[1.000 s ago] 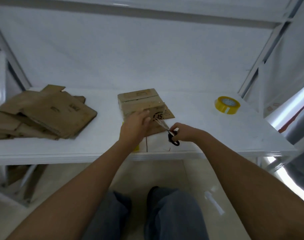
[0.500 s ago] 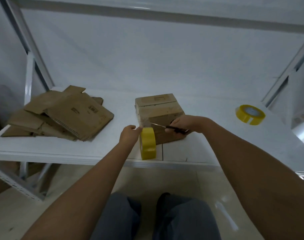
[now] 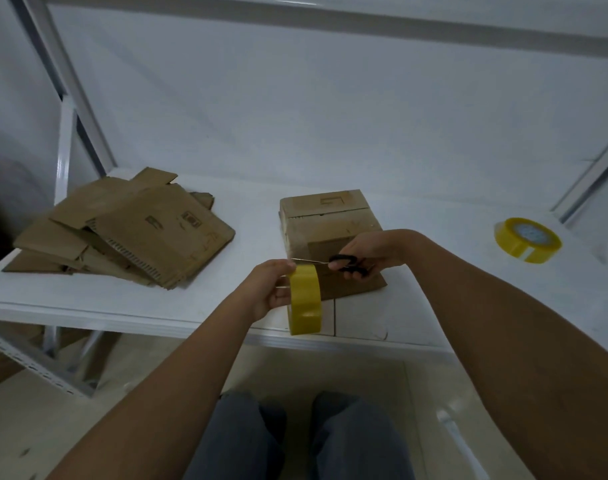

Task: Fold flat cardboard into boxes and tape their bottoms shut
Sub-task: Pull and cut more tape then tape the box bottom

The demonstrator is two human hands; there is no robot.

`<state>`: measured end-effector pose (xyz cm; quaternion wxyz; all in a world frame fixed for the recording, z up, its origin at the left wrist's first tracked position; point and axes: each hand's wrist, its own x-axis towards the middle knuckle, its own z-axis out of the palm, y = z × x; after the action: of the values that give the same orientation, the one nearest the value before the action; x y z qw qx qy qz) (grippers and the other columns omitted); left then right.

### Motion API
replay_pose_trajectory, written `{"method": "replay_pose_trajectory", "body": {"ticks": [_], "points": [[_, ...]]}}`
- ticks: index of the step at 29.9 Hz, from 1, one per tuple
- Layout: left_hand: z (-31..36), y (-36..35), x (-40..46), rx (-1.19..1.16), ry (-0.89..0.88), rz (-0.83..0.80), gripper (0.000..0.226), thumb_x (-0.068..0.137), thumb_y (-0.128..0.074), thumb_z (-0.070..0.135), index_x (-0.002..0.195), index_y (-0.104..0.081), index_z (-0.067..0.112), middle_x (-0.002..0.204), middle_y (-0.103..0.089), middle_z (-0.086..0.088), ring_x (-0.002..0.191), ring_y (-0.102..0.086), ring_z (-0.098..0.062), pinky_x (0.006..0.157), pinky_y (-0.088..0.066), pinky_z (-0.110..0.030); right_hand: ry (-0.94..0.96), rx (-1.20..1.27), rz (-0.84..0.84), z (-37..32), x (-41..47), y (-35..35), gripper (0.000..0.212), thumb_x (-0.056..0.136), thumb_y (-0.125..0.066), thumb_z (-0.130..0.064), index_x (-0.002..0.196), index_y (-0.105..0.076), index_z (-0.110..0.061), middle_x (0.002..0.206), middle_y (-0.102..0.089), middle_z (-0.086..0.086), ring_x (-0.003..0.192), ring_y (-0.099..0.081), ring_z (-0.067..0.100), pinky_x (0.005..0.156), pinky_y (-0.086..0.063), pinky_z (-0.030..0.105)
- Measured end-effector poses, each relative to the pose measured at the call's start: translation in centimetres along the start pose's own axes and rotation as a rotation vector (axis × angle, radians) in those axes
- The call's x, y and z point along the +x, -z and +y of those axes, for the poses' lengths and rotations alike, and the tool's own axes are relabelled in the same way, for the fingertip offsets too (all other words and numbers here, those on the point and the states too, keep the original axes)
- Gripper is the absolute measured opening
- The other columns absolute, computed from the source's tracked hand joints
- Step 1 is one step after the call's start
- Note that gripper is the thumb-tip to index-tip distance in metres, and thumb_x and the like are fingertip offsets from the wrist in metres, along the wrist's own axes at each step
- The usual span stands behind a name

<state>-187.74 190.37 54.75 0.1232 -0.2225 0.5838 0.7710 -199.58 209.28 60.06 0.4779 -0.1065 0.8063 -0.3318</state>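
A folded cardboard box [image 3: 330,223] stands bottom up on the white table [image 3: 434,306], with clear tape across its flaps. My left hand [image 3: 267,289] grips a yellow tape roll [image 3: 305,299] held on edge near the table's front edge. My right hand [image 3: 375,251] holds black-handled scissors [image 3: 347,264] over the box's near side. The scissors' thin blades point left toward the top of the roll.
A pile of flat cardboard blanks [image 3: 122,233] lies at the table's left end. A second yellow tape roll [image 3: 527,239] lies flat at the far right. White shelf uprights rise at both sides. My knees are below the table edge.
My left hand left the box top and picked up the yellow roll. My right hand brought the scissors up over the box, blades toward the roll. The camera view shifted left.
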Motion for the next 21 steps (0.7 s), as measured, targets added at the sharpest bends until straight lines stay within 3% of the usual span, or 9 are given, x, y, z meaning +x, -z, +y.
{"method": "replay_pose_trajectory", "body": {"ticks": [10,14,18,21], "points": [[0.4,0.8,-0.1,-0.02,0.035,0.019,0.027,0.095,-0.052,0.017,0.121,-0.057,0.012,0.091,-0.058,-0.011,0.068,-0.061,-0.019,0.055,-0.055,-0.026,0.026,0.008,-0.073,-0.9,1.9,0.2,0.045,0.084,-0.068,-0.034,0.12,-0.058,-0.008,0.077,-0.059,0.001,0.063,-0.051,0.009,0.064,-0.045,0.022],[0.4,1.1,-0.3,-0.037,0.053,0.015,0.024,0.095,-0.048,0.016,0.117,-0.057,0.011,0.079,-0.051,-0.008,0.045,-0.055,-0.011,0.046,-0.05,-0.021,0.043,-0.006,-0.081,-1.3,1.7,-0.1,0.037,0.089,-0.064,-0.032,0.117,-0.06,-0.009,0.074,-0.057,0.0,0.059,-0.049,0.008,0.057,-0.043,0.02],[0.1,1.2,-0.4,-0.018,0.071,0.049,0.029,0.096,-0.047,0.018,0.121,-0.059,0.01,0.083,-0.044,-0.009,0.063,-0.044,-0.016,0.048,-0.049,-0.02,0.074,-0.072,-0.05,-1.2,1.2,-0.2,0.029,0.09,-0.063,-0.028,0.115,-0.062,-0.012,0.069,-0.059,0.0,0.053,-0.05,0.007,0.051,-0.043,0.018],[-0.1,1.1,-0.2,0.0,0.073,0.074,0.033,0.093,-0.052,0.021,0.124,-0.059,0.012,0.098,-0.047,-0.014,0.083,-0.049,-0.024,0.069,-0.051,-0.031,0.106,-0.085,-0.018,-0.9,1.2,-0.2,0.02,0.088,-0.066,-0.026,0.106,-0.066,-0.017,0.069,-0.059,0.001,0.053,-0.048,0.008,0.052,-0.042,0.019]]}}
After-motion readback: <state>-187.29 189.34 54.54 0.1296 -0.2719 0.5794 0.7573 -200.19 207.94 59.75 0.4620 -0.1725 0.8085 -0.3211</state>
